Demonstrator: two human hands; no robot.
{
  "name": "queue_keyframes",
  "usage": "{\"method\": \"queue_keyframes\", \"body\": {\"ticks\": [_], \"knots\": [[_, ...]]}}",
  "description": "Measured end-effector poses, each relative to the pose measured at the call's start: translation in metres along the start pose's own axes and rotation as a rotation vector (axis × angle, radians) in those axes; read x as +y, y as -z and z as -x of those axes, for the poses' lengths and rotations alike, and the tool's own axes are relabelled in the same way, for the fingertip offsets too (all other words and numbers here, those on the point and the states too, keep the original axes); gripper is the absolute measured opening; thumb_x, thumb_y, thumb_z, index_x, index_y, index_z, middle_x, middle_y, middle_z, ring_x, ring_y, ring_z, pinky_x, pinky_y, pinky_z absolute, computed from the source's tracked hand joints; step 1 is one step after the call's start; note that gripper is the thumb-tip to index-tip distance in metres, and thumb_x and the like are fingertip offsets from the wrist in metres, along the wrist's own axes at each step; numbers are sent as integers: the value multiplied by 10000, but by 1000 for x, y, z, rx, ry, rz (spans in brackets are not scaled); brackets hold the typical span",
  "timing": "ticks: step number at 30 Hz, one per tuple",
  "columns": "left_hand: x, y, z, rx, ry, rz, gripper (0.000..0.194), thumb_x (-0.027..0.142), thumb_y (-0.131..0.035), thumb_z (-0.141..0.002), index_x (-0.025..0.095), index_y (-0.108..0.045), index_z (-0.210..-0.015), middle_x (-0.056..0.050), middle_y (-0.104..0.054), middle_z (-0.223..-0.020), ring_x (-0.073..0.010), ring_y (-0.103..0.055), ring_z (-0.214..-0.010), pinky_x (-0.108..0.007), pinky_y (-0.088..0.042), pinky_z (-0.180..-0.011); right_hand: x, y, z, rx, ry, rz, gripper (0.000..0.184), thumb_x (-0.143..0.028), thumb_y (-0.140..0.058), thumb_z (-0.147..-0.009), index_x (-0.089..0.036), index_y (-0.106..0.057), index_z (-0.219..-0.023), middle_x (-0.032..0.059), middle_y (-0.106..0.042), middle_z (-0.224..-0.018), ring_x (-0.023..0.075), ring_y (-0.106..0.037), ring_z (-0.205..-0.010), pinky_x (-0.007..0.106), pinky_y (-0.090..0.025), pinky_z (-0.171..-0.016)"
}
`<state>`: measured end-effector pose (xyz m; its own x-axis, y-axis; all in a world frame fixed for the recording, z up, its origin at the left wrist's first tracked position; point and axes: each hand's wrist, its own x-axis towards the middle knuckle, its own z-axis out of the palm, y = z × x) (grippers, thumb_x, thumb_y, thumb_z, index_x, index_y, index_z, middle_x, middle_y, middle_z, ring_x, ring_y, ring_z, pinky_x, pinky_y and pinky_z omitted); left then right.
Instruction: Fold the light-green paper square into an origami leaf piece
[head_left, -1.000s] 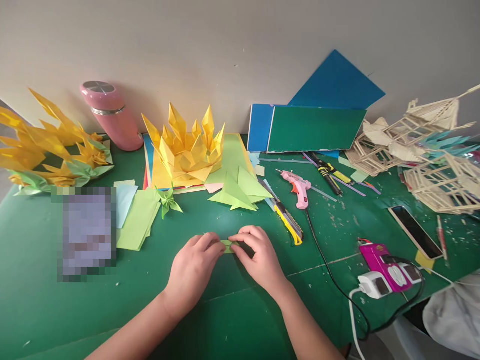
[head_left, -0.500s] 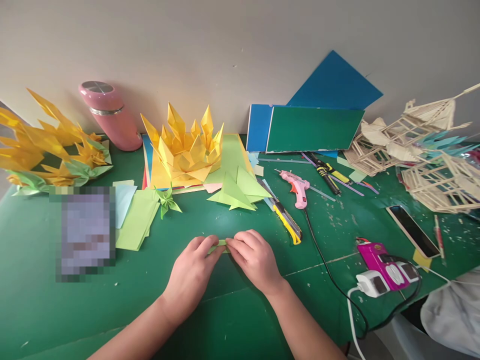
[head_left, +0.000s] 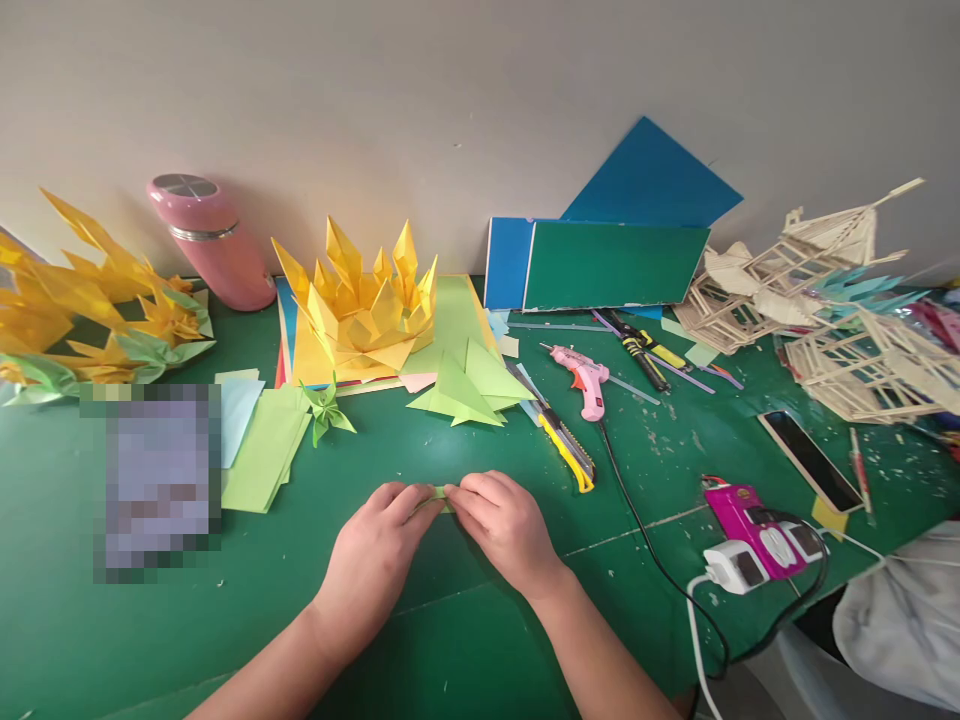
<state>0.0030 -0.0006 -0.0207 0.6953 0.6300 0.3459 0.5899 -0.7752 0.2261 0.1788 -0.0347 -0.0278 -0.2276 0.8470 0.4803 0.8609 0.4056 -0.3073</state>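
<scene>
Between my two hands is a small piece of light green paper (head_left: 440, 492), mostly covered by my fingers. My left hand (head_left: 382, 560) pinches its left end, and my right hand (head_left: 504, 530) pinches the right end, fingertips nearly touching. Beyond them lie folded green paper pieces (head_left: 472, 390) with pointed corners. To the left are a small green folded paper flower (head_left: 328, 412) and a stack of green paper strips (head_left: 262, 455). A yellow paper crown-like lotus (head_left: 367, 320) stands on coloured sheets behind.
A yellow utility knife (head_left: 568, 452) and a pink glue gun (head_left: 583, 378) lie to the right, its cord running to a magenta power strip (head_left: 757, 530). Farther right are a phone (head_left: 810, 460) and stick-built models (head_left: 862, 360). A pink flask (head_left: 217, 250) stands at the back left.
The view has shifted slightly, so the table things appear a little lower and more to the left. Both hands keep their pinch on the green paper.
</scene>
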Motion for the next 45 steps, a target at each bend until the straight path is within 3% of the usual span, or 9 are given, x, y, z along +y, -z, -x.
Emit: {"method": "queue_keyframes", "body": {"ticks": [8, 15, 21, 28, 37, 42, 45], "knots": [[-1, -3, 1, -6, 16, 37, 291, 121, -396, -928, 195, -655, -1039, -48, -709, -963, -180, -643, -835, -302, -563, -767, -1, 2, -2, -63, -13, -47, 281, -158, -424, -955, -174, -690, -865, 51, -627, -705, 164, -545, -644, 284, -466, -572], [-3, -2, -1, -22, 19, 5, 308, 86, -391, -908, 190, -647, -1043, -64, -659, -936, -177, -619, -746, -292, -555, -647, 1, 6, 1, -109, -56, -72, 273, -120, -425, -931, -164, -690, -981, 71, -630, -791, 187, -551, -728, 307, -499, -631], [-4, -1, -3, -45, 37, 51, 321, 106, -365, -923, 211, -654, -1016, -55, -644, -922, -160, -595, -731, -284, -548, -658, 1, 6, 10, -47, -70, -108, 354, -66, -408, -893, -210, -672, -1080, 74, -628, -852, 194, -544, -775, 329, -496, -667], [-4, 0, -4, -29, 32, 90, 309, 117, -374, -924, 217, -661, -981, -47, -646, -906, -157, -594, -718, -266, -532, -637, 1, 4, 9, -3, -142, -103, 425, -22, -401, -857, -255, -727, -997, 61, -577, -798, 190, -513, -757, 317, -456, -639], [-6, -1, -2, -59, 20, 46, 347, 100, -349, -923, 201, -666, -1020, -52, -672, -933, -162, -610, -747, -282, -557, -686, 2, 3, 8, 53, -204, -119, 401, -2, -407, -828, -202, -742, -922, 71, -600, -776, 192, -516, -733, 315, -461, -626], [-7, 0, -3, -57, 13, 53, 342, 103, -361, -925, 225, -671, -1002, -40, -678, -941, -149, -617, -742, -257, -547, -693, 11, 4, 11, 171, -218, -94, 367, 6, -403, -824, -171, -722, -863, 69, -633, -744, 183, -553, -710, 304, -479, -618], [-8, 0, -3, -49, 9, 47, 333, 111, -366, -927, 225, -669, -1004, -38, -679, -933, -150, -616, -733, -254, -542, -673, 9, 2, 8, 178, -226, -144, 328, -13, -420, -840, -175, -704, -878, 65, -645, -759, 173, -572, -704, 294, -490, -624]]}}
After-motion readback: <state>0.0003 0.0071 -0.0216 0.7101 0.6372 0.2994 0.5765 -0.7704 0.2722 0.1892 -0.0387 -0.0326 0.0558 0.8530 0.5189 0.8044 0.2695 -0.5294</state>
